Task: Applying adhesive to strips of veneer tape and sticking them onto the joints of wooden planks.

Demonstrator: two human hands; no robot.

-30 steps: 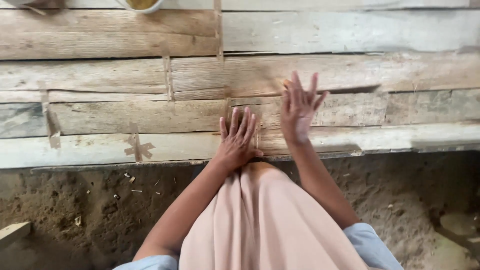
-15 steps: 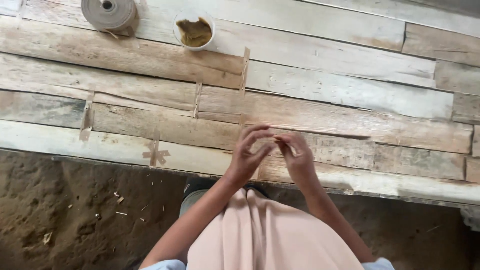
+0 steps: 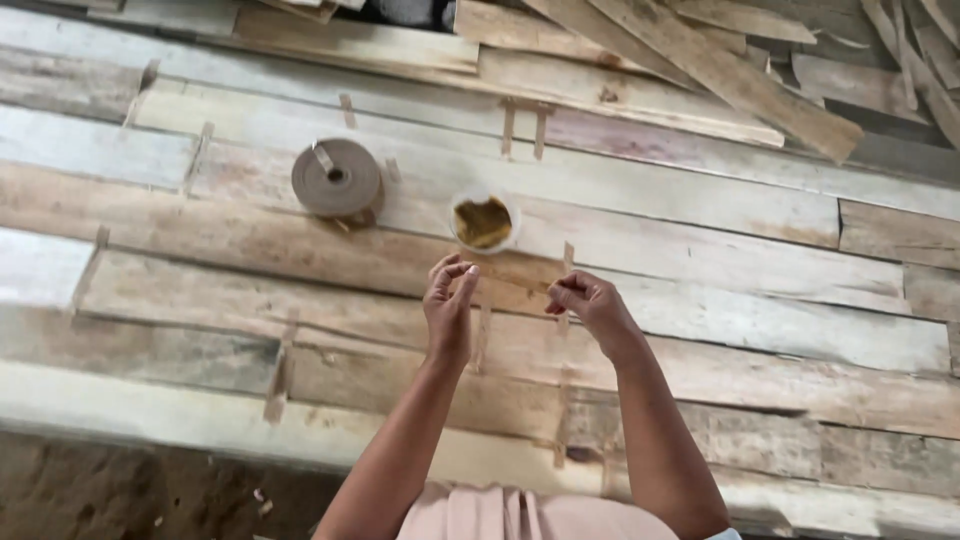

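1. Above the veneer sheets [image 3: 300, 240], which lie edge to edge and fill most of the view, both hands are raised clear of the wood; half a second ago they were lower and close together, near the front edge.
2. The view has tilted upward since then: the tape roll [image 3: 337, 178] and the cup [image 3: 484, 221], earlier at the top edge, now sit near mid-frame, and a pile of loose strips [image 3: 720, 60] has come into sight at the top right.
3. Left hand [image 3: 449, 308]: half open, fingers curled, thumb and forefinger apart; nothing can be seen in it.
4. Right hand [image 3: 590, 304]: loosely closed, thumb against fingertips; whether it pinches a small piece cannot be told.
5. Cup: small, round, pale-rimmed, holding a yellow-brown paste; it stands on the sheets just beyond the hands, nearer the left one.
6. Tape roll: flat brown coil with a small central hole, lying to the left of the cup, well apart from both hands.
7. Sheets: weathered, grey to tan, with visible grain; short tape pieces [image 3: 278, 385] cross the seams at intervals.
8. Bare earth floor [image 3: 120, 490] shows below the front edge at lower left; pale pink cloth [image 3: 510, 512] lies between the forearms.
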